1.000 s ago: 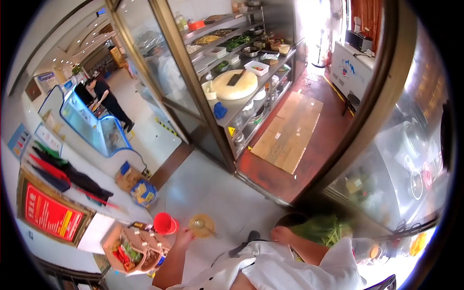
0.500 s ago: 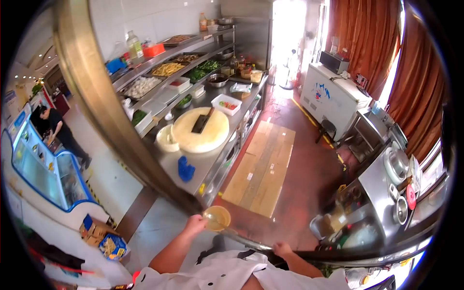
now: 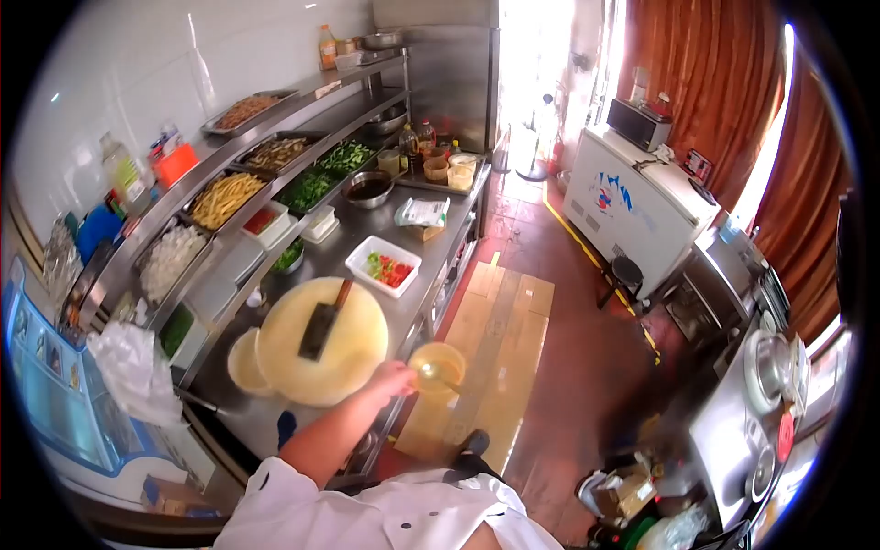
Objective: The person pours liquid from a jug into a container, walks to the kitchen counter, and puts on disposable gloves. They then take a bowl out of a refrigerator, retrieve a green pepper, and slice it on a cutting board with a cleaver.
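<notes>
Bowl (image 3: 449,357) in left hand (image 3: 395,379) beside desk (image 3: 346,240), right hand out of view; apparent carrying step calls for level grip

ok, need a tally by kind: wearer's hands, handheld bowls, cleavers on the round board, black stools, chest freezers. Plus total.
Hands: 1, the left hand; right hand out of view
Handheld bowl: 1
Cleaver on round board: 1
Black stool: 1
Chest freezer: 1
Total: 5

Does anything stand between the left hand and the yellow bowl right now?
Nothing visible does: the left hand grips the yellow bowl at its rim. The cleaver lies on the round chopping board, away from both.
</notes>
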The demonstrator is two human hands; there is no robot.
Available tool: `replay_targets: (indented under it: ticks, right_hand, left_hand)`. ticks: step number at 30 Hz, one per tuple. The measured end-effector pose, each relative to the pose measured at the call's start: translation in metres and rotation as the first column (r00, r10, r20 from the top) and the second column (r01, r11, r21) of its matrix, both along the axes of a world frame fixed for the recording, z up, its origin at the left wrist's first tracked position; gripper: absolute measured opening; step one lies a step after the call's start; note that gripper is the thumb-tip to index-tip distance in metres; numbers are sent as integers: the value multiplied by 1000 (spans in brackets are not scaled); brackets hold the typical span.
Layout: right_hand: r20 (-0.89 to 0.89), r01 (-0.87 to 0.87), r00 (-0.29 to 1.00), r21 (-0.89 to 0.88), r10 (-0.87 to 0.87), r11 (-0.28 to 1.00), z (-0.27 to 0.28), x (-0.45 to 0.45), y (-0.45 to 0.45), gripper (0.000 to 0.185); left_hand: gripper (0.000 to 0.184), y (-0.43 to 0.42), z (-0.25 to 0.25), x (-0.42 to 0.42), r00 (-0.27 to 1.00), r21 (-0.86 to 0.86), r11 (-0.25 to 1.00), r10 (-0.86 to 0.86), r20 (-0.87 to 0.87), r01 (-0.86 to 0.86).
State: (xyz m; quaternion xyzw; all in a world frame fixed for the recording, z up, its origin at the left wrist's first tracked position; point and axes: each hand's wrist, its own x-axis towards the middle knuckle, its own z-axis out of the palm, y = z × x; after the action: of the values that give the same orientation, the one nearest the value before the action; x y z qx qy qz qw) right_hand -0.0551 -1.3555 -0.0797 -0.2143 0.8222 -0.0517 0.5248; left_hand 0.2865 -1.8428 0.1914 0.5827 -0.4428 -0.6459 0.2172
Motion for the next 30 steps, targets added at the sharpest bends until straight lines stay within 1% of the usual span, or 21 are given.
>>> replay_targets:
  ticks: [1,3,5,6,7,8,9,10,11,12,13,14,15,17,18,19,20,23,26,29,30]
  right_hand:
    - [1,-13,1000,-28,13,1000,-6,-18,-39,40]
    - [-51,-109,993,-134,103,985,-35,-71,-118,42]
    - [-250,-350,925,-267,286,898,-90,-147,-208,44]
    - [-340,-396,895,-302,290,867,7,-162,-287,39]
    - [-280,-179,960,-554,21,813,90,-166,-352,32]
    - [-147,-33,988,-490,-45,871,112,-197,-417,33]
    - [-231,-99,972,-590,-51,802,68,-243,-461,33]
    - [-103,25,988,-636,-117,771,93,-258,-504,33]
    - [30,154,983,-667,-181,729,137,-266,-552,32]
    - [10,145,982,-690,-190,709,152,-278,-583,30]
    - [-10,135,980,-710,-201,692,162,-288,-610,29]
    - [-31,122,977,-727,-210,676,165,-299,-638,27]
    - [-59,116,975,-682,-212,723,154,-313,-655,25]
    - [-148,104,959,-607,-240,788,104,-334,-666,23]
    - [-169,63,973,-465,-159,883,110,-329,-668,24]
    - [-87,199,964,-387,-250,901,84,-327,-658,22]
    - [-59,222,967,-288,-248,932,67,-323,-649,22]
    - [-25,103,994,-77,-105,992,59,-308,-651,21]
    - [6,63,998,-15,-63,998,60,-321,-713,19]
    - [28,46,999,-11,-46,999,48,-347,-781,18]
    - [36,37,999,-16,-37,999,42,-360,-804,18]
  left_hand:
    - [17,-39,-8,-6,997,5,999,34,-68,-34]
    - [18,-118,0,-20,998,-17,999,51,-25,-52]
    - [16,-192,-7,-20,980,-181,982,10,-196,-46]
    - [15,-230,4,-27,999,-226,974,12,-42,-21]
    - [14,-270,11,-27,996,-287,956,-37,75,57]
    - [13,-310,19,-28,978,-338,931,-73,196,137]
    - [12,-346,21,-25,974,-383,911,-71,217,151]
    - [12,-384,23,-23,969,-426,889,-66,239,166]
    - [11,-414,40,-32,990,-388,921,32,135,23]
    - [10,-443,59,-41,989,-343,931,142,30,-124]
    - [9,-464,85,-53,954,-189,936,279,-111,-296]
    - [8,-503,80,-53,940,-174,925,322,-116,-338]
    - [9,-531,90,-58,934,-173,919,339,-108,-354]
    - [11,-608,73,-54,912,-193,895,373,-171,-402]
    - [11,-645,73,-55,902,-203,882,397,-168,-426]
    - [12,-675,69,-57,890,-201,869,426,-163,-452]
    - [12,-706,67,-60,878,-203,855,453,-154,-477]
    - [11,-785,63,-72,832,-227,801,518,-201,-554]
    - [10,-850,55,-88,778,-224,746,586,-228,-627]
    - [8,-897,43,-110,706,-224,670,677,-208,-708]
    - [6,-912,34,-112,711,-219,676,673,-205,-703]
